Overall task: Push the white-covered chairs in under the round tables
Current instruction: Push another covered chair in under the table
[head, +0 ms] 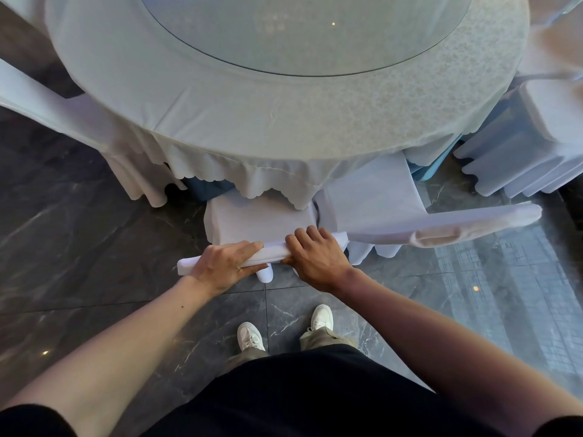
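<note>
A white-covered chair (252, 220) stands right in front of me, its seat partly under the scalloped hem of the round table (284, 121). My left hand (222, 264) and my right hand (317, 258) both grip the top edge of its backrest, side by side. A second white-covered chair (441, 225) stands just to the right, its backrest angled away and its seat partly under the tablecloth.
A glass turntable (299, 33) lies on the table. More covered chairs stand at the left (63, 111) and far right (542, 146). The floor is dark marble tile (94, 216). My white shoes (252, 335) are close behind the chair.
</note>
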Tool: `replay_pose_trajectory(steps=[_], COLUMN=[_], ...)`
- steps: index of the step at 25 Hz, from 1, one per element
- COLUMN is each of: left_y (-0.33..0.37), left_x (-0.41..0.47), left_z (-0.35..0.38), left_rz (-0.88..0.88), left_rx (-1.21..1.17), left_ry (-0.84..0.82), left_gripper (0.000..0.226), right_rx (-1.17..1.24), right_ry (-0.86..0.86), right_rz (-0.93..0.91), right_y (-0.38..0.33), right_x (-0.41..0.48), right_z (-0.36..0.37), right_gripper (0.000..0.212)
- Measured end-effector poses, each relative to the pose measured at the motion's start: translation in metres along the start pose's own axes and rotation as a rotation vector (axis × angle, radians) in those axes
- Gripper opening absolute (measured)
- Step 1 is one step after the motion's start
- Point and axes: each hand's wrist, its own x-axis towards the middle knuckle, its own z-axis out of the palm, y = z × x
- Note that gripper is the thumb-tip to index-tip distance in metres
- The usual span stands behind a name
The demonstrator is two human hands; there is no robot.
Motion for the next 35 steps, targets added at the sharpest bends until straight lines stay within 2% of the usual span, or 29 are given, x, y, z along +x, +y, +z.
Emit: replay_pose_trajectory(steps=[8,16,21,28,32,35], left_y=[0.003,0.015,0.021,0.019,0.016,0.013], left_x=[-0.005,-0.009,-0.017,-0.018,-0.017,-0.015], left_z=[-0.004,-0.01,-0.008,-0.009,-0.01,-0.017], left_rz=[-0.05,-0.169,-0.254,-0.251,-0.248,-0.27], left_rx=[-0.017,0.0,0.04,0.037,0.016,-0.034], left_ry=[-0.047,-0.108,-0.137,-0.196,-0.244,-0.297], left_gripper=[0.05,0.043,0.044,0.036,0.038,0.049], right_rx=[0.131,0.227,0.24,0.199,0.206,0.258], right_ry=[-0.072,-0.101,-0.127,-0.146,-0.147,-0.154], right_rz=[0.05,0.058,0.045,0.052,0.066,0.103], right_y=[-0.005,-0.005,-0.004,-0.002,-0.003,-0.006], right_x=[-0.005,-0.008,-0.006,-0.003,-0.003,0.0], right_z=[-0.005,-0.013,-0.014,-0.009,-0.008,-0.013], right_gripper=[0.058,0.048,0.052,0.048,0.046,0.048])
